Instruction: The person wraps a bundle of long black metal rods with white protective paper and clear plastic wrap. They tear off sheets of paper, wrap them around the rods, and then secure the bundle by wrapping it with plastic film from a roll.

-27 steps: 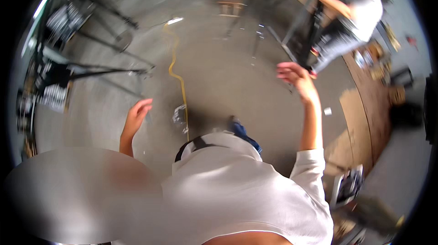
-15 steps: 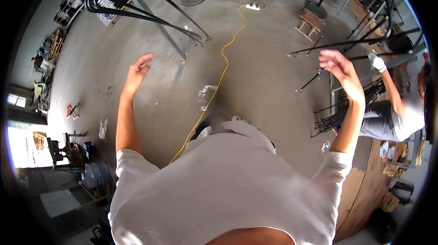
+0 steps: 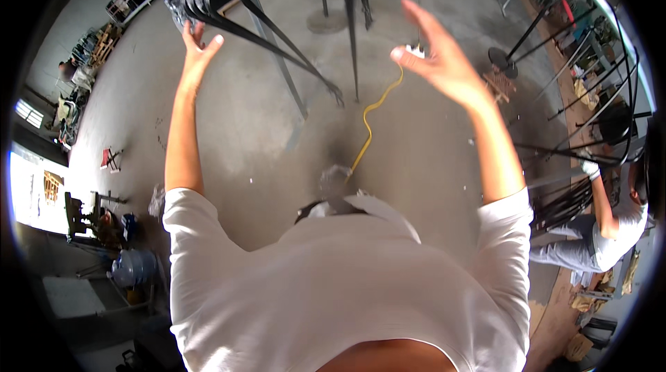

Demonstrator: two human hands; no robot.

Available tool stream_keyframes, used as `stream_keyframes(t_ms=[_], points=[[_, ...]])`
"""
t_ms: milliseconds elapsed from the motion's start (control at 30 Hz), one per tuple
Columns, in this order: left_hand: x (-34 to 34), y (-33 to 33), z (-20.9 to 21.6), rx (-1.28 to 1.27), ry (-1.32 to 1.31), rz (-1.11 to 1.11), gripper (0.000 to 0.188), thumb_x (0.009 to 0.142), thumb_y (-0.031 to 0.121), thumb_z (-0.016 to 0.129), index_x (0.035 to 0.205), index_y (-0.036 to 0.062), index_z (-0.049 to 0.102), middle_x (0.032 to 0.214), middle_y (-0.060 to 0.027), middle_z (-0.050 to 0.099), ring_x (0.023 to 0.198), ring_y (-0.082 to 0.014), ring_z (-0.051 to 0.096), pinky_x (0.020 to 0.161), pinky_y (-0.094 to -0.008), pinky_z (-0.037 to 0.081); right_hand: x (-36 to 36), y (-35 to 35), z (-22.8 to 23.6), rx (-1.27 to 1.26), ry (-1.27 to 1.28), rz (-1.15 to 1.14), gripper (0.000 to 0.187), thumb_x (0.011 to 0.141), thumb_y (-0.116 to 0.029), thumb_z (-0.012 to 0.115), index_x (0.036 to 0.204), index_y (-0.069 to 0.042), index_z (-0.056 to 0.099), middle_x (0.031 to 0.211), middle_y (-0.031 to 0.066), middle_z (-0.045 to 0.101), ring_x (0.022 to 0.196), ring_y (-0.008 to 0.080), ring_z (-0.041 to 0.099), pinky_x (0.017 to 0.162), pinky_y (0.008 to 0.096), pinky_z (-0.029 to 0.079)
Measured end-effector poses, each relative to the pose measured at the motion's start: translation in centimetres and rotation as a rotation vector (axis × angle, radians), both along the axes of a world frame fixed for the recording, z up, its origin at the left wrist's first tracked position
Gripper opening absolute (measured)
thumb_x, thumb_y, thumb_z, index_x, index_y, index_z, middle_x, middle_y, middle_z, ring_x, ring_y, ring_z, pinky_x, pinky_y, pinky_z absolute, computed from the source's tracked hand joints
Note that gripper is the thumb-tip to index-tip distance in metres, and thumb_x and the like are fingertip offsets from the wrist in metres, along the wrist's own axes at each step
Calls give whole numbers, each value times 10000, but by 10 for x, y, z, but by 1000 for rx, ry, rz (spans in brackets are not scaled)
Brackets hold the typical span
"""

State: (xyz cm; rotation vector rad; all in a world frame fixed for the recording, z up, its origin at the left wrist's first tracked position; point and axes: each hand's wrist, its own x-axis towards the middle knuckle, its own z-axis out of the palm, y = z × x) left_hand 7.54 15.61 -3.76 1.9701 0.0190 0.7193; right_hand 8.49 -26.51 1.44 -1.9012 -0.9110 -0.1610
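Note:
Both my arms reach forward. My left hand (image 3: 199, 46) is open, its thumb and fingers apart, close beside several bent black tubes (image 3: 277, 49) at the upper left. These tubes hang by a grey metal post (image 3: 281, 67); whether my fingertips touch them I cannot tell. My right hand (image 3: 440, 63) is open and empty, thumb spread from the fingers, held over the floor right of the tubes. Another black tube (image 3: 352, 32) stands out between the two hands. Beyond my right thumb, a white power strip (image 3: 415, 51) is partly hidden.
A yellow cord (image 3: 366, 119) runs along the floor toward my feet, past crumpled clear plastic (image 3: 334, 179). At the right, a gloved person (image 3: 610, 233) works beside a rack of black tubes (image 3: 565, 205). Round-based stands (image 3: 327, 22) and a small wooden stool (image 3: 498, 85) stand farther off.
I have moved forward and turned a little toward the tubes at the upper left. My left hand has come up next to them. My right hand has swung inward and its fingers have spread.

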Motion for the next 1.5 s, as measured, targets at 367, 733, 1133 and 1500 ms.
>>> stream_keyframes(t_ms=[367,733,1133,1500], points=[[43,19,31,-178,4,-787,800,608,518,689,1176,9,443,1196,-157,475,1144,-262,423,995,-392,221,24,121,-20,277,-48,45,746,689,-233,701,1282,-18,303,1293,157,367,1234,263,301,1007,356,226],[40,-70,59,-251,56,-1100,464,728,208,652,1096,-33,505,1041,-168,577,1022,-259,529,877,-365,402,31,168,-9,500,9,123,502,751,-135,649,1185,7,441,1182,118,499,1098,199,461,922,314,339],[38,-97,77,-205,47,-1029,379,736,243,664,956,-51,566,924,-172,602,864,-222,581,758,-324,461,29,146,11,545,184,287,330,771,-102,629,1063,19,537,966,44,570,885,121,522,809,264,404],[25,-124,109,-214,-43,-1081,327,790,165,605,989,-87,544,997,-143,576,946,-221,555,822,-339,448,27,132,28,639,135,357,405,858,-229,521,1130,68,475,999,96,581,922,142,536,809,261,409]])
